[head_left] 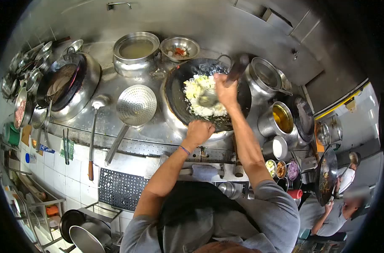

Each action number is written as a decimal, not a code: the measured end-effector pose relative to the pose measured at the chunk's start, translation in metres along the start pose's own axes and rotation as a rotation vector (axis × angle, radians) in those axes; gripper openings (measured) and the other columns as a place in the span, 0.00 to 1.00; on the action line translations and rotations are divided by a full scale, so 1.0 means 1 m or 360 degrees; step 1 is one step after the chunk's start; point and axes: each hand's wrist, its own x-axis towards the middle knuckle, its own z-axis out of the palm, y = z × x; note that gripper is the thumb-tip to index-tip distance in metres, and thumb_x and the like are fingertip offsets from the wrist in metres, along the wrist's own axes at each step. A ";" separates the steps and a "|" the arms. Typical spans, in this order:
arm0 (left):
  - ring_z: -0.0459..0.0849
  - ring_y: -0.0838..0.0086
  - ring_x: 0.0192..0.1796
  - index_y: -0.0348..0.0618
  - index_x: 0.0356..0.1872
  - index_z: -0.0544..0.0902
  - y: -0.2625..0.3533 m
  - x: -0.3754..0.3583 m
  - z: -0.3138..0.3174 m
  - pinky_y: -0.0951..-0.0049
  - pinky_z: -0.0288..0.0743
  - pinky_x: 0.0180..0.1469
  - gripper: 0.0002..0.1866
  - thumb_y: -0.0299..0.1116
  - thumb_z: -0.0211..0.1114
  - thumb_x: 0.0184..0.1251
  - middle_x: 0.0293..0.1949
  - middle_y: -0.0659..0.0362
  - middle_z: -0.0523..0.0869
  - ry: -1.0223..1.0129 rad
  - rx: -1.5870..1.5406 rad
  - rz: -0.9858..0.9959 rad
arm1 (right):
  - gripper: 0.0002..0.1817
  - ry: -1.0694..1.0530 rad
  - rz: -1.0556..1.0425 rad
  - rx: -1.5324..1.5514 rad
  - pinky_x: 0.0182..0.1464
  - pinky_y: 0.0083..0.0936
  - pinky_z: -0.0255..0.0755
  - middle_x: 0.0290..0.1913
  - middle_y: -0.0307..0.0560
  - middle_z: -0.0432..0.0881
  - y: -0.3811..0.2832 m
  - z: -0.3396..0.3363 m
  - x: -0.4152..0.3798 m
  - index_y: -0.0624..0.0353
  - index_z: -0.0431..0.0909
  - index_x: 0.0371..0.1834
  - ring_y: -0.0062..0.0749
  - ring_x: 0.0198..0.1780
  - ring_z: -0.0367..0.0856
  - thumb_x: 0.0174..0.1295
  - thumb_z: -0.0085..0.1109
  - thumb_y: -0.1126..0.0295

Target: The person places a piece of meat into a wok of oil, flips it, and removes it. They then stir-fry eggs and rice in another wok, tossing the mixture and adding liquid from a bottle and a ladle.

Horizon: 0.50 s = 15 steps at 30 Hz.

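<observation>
My right hand (pixel 227 92) is closed around a ladle (pixel 237 72) by its dark handle, above a black wok (pixel 177 101). The ladle's metal bowl, blurred, is in the pale chopped food (pixel 196 89), which looks like egg and rice with green bits. At the wok's near rim, my left hand (pixel 199 133) is closed in a fist; whatever it may grip is hidden beneath the fingers.
A perforated strainer (pixel 136 105) and another ladle (pixel 100 101) lie left of the wok. Behind stand a pot (pixel 136 47) and a bowl (pixel 180 46). To the right is a pot of yellow liquid (pixel 281 119). A person (pixel 333 215) holds another wok (pixel 327 175).
</observation>
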 end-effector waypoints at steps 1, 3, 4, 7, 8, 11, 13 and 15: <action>0.86 0.52 0.26 0.43 0.19 0.85 -0.002 -0.001 -0.001 0.53 0.81 0.33 0.16 0.39 0.63 0.64 0.23 0.49 0.86 0.0007 0.0011 -0.0001 | 0.22 0.0304 0.0014 -0.0222 0.26 0.28 0.59 0.19 0.31 0.69 -0.040 -0.006 -0.001 0.64 0.75 0.21 0.18 0.25 0.62 0.70 0.63 0.61; 0.86 0.52 0.27 0.43 0.20 0.86 -0.004 0.002 0.001 0.52 0.81 0.35 0.16 0.40 0.61 0.64 0.24 0.49 0.86 0.0000 0.0041 -0.0042 | 0.21 0.0810 -0.0482 -0.0179 0.23 0.27 0.62 0.19 0.32 0.72 -0.031 -0.030 0.009 0.56 0.76 0.20 0.20 0.20 0.69 0.72 0.61 0.60; 0.86 0.51 0.27 0.43 0.20 0.86 -0.001 0.001 0.000 0.52 0.81 0.35 0.16 0.40 0.61 0.64 0.24 0.49 0.87 -0.0004 0.0028 -0.0061 | 0.21 0.0777 -0.0315 0.0155 0.21 0.25 0.60 0.17 0.32 0.69 -0.008 -0.050 0.010 0.55 0.73 0.19 0.19 0.18 0.67 0.72 0.61 0.61; 0.86 0.50 0.29 0.44 0.21 0.86 -0.001 -0.001 0.004 0.50 0.81 0.36 0.17 0.42 0.61 0.65 0.24 0.49 0.86 -0.0039 -0.0008 -0.0050 | 0.24 0.0657 0.0102 0.0602 0.17 0.20 0.51 0.15 0.29 0.61 0.073 -0.068 0.019 0.51 0.63 0.18 0.14 0.15 0.57 0.73 0.59 0.61; 0.86 0.50 0.29 0.44 0.22 0.86 0.002 0.001 0.001 0.50 0.81 0.36 0.17 0.42 0.60 0.65 0.24 0.49 0.87 -0.0082 0.0000 -0.0069 | 0.22 0.0433 0.0208 0.0684 0.15 0.20 0.47 0.14 0.28 0.57 0.045 -0.071 0.023 0.49 0.62 0.21 0.16 0.12 0.54 0.74 0.58 0.60; 0.87 0.50 0.30 0.45 0.23 0.87 0.000 0.007 0.002 0.49 0.81 0.37 0.16 0.43 0.61 0.65 0.25 0.48 0.87 -0.0105 0.0068 -0.0122 | 0.22 0.0413 0.0297 0.0721 0.13 0.21 0.45 0.13 0.28 0.55 -0.049 -0.066 -0.002 0.49 0.62 0.21 0.17 0.11 0.52 0.73 0.59 0.59; 0.87 0.49 0.30 0.45 0.24 0.88 0.002 0.006 0.004 0.48 0.81 0.36 0.16 0.44 0.61 0.64 0.25 0.47 0.87 -0.0102 0.0110 -0.0135 | 0.22 0.0651 0.0120 0.0597 0.12 0.22 0.45 0.12 0.28 0.56 -0.038 -0.049 -0.034 0.50 0.62 0.21 0.17 0.10 0.51 0.74 0.58 0.62; 0.87 0.48 0.29 0.44 0.24 0.87 0.008 0.001 0.001 0.49 0.81 0.35 0.17 0.43 0.61 0.65 0.24 0.46 0.86 -0.0126 0.0136 -0.0089 | 0.22 0.0575 0.0240 0.0775 0.13 0.22 0.47 0.13 0.28 0.58 -0.026 -0.011 -0.058 0.50 0.63 0.20 0.17 0.10 0.52 0.74 0.57 0.62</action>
